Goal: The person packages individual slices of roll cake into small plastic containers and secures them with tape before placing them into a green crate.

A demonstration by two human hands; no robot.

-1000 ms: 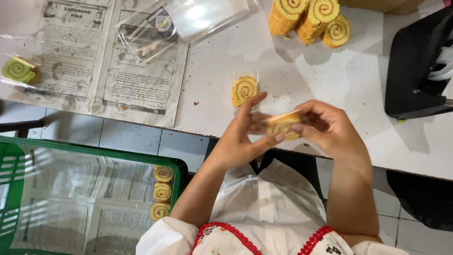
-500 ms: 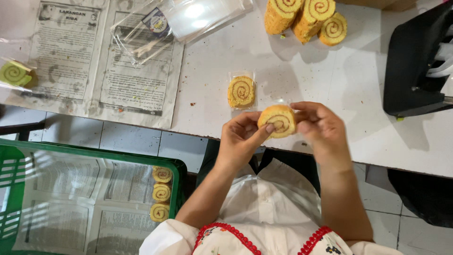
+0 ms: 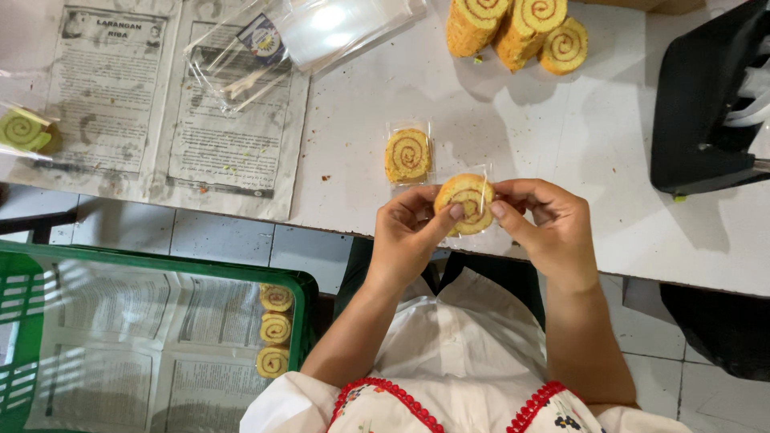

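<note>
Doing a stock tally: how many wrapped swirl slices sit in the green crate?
3, stacked in a column at the right edge of the green crate: top, middle, bottom. More may be out of frame.

Swirl slice [image 3: 468, 202]: yellow, brown spiral. Crate [image 3: 301, 321]: green. Newspaper [image 3: 160, 112] left of slice: grey print. Device [image 3: 698, 104] right of slice: black.

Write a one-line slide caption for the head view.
Both hands, left hand and right hand, hold a wrapped swirl cake slice over the white table.
</note>
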